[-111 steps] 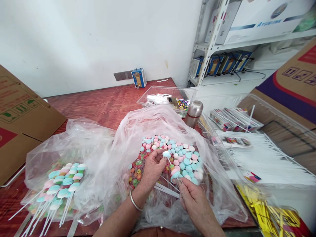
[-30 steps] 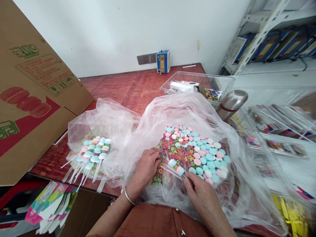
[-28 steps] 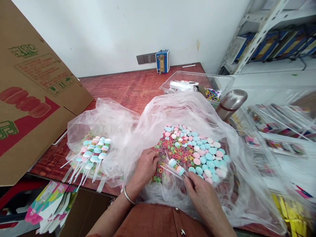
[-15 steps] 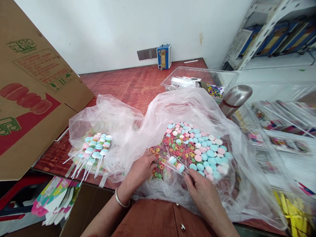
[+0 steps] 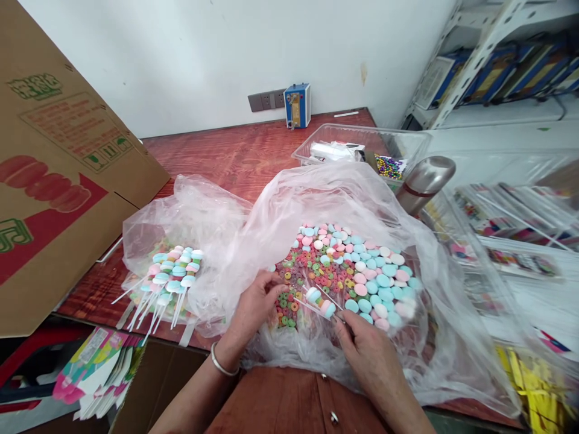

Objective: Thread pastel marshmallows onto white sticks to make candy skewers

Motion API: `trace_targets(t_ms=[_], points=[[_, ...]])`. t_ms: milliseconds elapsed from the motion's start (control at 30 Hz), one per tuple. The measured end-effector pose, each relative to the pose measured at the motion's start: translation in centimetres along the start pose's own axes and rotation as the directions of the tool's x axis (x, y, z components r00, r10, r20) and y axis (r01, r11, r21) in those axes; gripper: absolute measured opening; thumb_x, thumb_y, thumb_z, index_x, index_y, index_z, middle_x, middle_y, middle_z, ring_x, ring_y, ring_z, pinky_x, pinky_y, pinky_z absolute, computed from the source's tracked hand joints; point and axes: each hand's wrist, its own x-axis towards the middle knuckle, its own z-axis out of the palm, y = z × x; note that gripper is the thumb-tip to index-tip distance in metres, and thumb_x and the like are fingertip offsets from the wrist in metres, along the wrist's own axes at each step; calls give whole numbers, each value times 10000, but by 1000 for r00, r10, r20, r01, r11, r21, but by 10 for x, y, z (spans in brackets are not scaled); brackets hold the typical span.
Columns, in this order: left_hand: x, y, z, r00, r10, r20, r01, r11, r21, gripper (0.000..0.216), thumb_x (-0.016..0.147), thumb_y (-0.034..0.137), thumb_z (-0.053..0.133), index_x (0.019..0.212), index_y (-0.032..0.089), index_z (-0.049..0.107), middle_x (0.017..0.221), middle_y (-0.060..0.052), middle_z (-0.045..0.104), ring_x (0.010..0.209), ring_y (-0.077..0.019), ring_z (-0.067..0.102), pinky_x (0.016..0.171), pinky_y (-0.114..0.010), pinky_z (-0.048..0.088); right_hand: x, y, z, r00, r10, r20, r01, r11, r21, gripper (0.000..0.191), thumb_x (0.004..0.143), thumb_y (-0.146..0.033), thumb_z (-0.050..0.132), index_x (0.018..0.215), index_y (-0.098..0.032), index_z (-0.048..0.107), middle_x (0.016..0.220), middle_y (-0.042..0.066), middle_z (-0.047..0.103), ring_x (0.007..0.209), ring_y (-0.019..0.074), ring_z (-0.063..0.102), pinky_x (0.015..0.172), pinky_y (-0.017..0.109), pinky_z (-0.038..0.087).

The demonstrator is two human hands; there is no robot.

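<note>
My right hand (image 5: 364, 340) is closed, thumb against fingers, at the near end of a candy skewer (image 5: 321, 302) of blue, white and pink tablets with ring candies between. Loose white sticks (image 5: 329, 296) lie beside the skewer, pointing away from the same hand. My left hand (image 5: 259, 304), with a bangle at the wrist, has its thumb and forefinger close together at the edge of the coloured ring candies (image 5: 316, 271); anything between the fingertips is too small to tell. Round pink, blue and white tablet candies (image 5: 384, 280) spread to the right on a clear plastic bag (image 5: 289, 199).
Finished-looking candy skewers (image 5: 174, 271) are piled on plastic at left, sticks toward me. A cardboard box (image 5: 67, 150) stands far left. Behind the bag are a clear tray (image 5: 316, 135), a steel flask (image 5: 425, 181) and a blue device (image 5: 297, 107). Packets (image 5: 520, 211) fill the right.
My left hand has drawn back slightly from the ring candies, and its thumb now shows close to the forefinger. My right hand keeps its grip, and the view has shifted a little.
</note>
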Motion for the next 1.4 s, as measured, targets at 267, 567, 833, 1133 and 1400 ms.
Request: trace_targets(t_ms=[267, 567, 833, 1133, 1400], points=[[-5, 4, 4, 957, 217, 194, -280, 866, 413, 205, 857, 101, 571, 957, 210, 713, 1116, -93, 658, 1068, -248, 583, 950, -390, 453, 1, 0, 3, 1000, -8, 1, 8, 1000, 1, 311, 952, -342, 369, 731, -229, 555, 682, 15, 675, 599, 182, 617, 557, 252, 348], [-4, 4, 10, 993, -95, 70, 110, 958, -266, 97, 801, 273, 626, 818, 188, 581, 763, -6, 647, 710, -165, 624, 682, -293, 506, -2, -5, 9, 998, -55, 12, 55, 998, 7, 301, 958, -298, 368, 727, -223, 547, 688, 12, 660, 626, 185, 625, 570, 258, 358], [-1, 7, 18, 978, -175, 117, 211, 820, -532, 244, 679, 354, 726, 773, 187, 574, 670, 27, 642, 620, -139, 620, 609, -259, 506, -2, -5, 9, 998, -65, -18, 65, 998, -1, 304, 949, -284, 368, 735, -224, 575, 684, 9, 665, 611, 185, 634, 560, 266, 355], [-10, 16, 21, 999, 19, 46, -6, 965, -261, 93, 797, 307, 653, 796, 215, 663, 736, 11, 666, 685, -147, 602, 641, -253, 491, -1, -5, 9, 995, -84, -45, 84, 996, 10, 299, 952, -274, 372, 748, -222, 584, 715, 13, 674, 631, 183, 639, 567, 256, 368], [-7, 8, -1, 999, 43, 5, -42, 991, -125, 265, 939, 288, 476, 1139, 213, 632, 965, -38, 726, 769, -170, 678, 739, -299, 535, 2, -3, 3, 1000, 0, 13, -2, 973, 230, 311, 954, -340, 372, 735, -214, 554, 678, 6, 632, 634, 169, 591, 598, 239, 401]])
